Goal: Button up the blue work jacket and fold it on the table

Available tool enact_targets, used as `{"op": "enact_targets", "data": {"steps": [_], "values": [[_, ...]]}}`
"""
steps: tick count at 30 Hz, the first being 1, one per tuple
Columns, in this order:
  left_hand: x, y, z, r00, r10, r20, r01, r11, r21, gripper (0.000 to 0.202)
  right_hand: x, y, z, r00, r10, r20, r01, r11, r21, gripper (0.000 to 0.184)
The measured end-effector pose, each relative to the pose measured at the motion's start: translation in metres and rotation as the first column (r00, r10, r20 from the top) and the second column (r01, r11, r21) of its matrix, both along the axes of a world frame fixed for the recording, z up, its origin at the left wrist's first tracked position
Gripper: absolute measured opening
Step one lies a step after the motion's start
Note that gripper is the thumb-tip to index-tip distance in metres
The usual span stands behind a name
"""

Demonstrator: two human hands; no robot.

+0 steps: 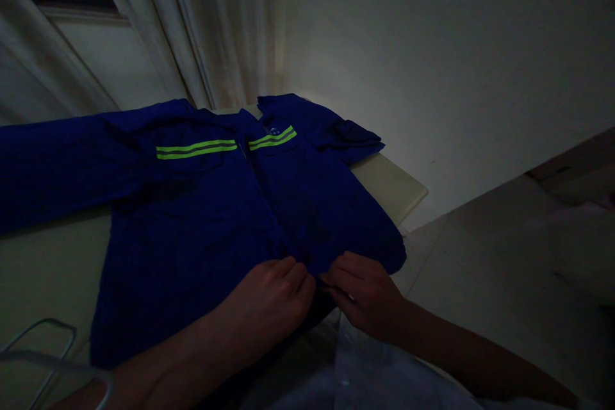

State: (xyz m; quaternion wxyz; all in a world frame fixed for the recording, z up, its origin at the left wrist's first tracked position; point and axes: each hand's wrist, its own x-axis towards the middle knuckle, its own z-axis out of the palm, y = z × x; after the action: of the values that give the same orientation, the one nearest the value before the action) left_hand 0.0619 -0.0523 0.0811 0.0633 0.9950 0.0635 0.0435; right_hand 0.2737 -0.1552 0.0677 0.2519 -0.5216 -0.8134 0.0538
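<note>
A dark blue work jacket (192, 218) with yellow-green reflective stripes across the chest lies spread, front side up, with its collar away from me. Its front opening runs down the middle toward me. At the lower end of that opening, my left hand (283, 288) is closed on the jacket's hem. Close beside it, my right hand (362, 288) pinches the other front edge of the hem between thumb and fingers. The two hands almost touch. Whatever small part of the fastening sits between the fingertips is hidden.
The jacket rests on a pale table (394, 186) whose right corner juts out near the wall (456, 64). A white wire hanger (57, 362) is at the lower left. Curtains (206, 32) hang behind the table. Tiled floor (480, 256) shows at right.
</note>
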Motion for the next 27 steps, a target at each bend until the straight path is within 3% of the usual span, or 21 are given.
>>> {"op": "enact_targets", "data": {"steps": [7, 10, 13, 17, 24, 27], "values": [[0.000, 0.008, -0.010, 0.989, 0.095, 0.110, -0.087, 0.994, -0.070, 0.008, 0.007, 0.004, 0.007, 0.979, -0.027, -0.201, 0.011, 0.997, -0.078, 0.014], [0.001, 0.009, -0.012, 0.985, 0.053, 0.166, -0.045, 0.998, -0.054, 0.010, 0.007, 0.004, 0.006, 0.991, 0.015, -0.133, -0.017, 1.000, -0.012, 0.016], [0.001, 0.007, -0.011, 0.979, 0.006, 0.203, -0.008, 1.000, 0.006, 0.014, 0.006, 0.004, 0.008, 0.998, 0.052, -0.034, -0.053, 0.998, -0.024, 0.022], [0.001, 0.002, -0.006, 0.967, -0.030, 0.253, 0.011, 0.997, 0.074, 0.016, 0.008, 0.005, 0.012, 0.997, 0.055, -0.046, -0.057, 0.997, -0.054, 0.022], [0.002, 0.003, -0.005, 0.947, -0.026, 0.321, 0.002, 0.997, 0.074, 0.015, 0.009, 0.006, 0.012, 0.995, 0.081, -0.063, -0.084, 0.995, -0.053, 0.023], [0.002, 0.004, -0.006, 0.947, 0.009, 0.321, -0.033, 0.997, 0.067, 0.013, 0.012, 0.012, 0.017, 0.977, 0.024, -0.210, -0.070, 0.974, -0.214, 0.021]]}}
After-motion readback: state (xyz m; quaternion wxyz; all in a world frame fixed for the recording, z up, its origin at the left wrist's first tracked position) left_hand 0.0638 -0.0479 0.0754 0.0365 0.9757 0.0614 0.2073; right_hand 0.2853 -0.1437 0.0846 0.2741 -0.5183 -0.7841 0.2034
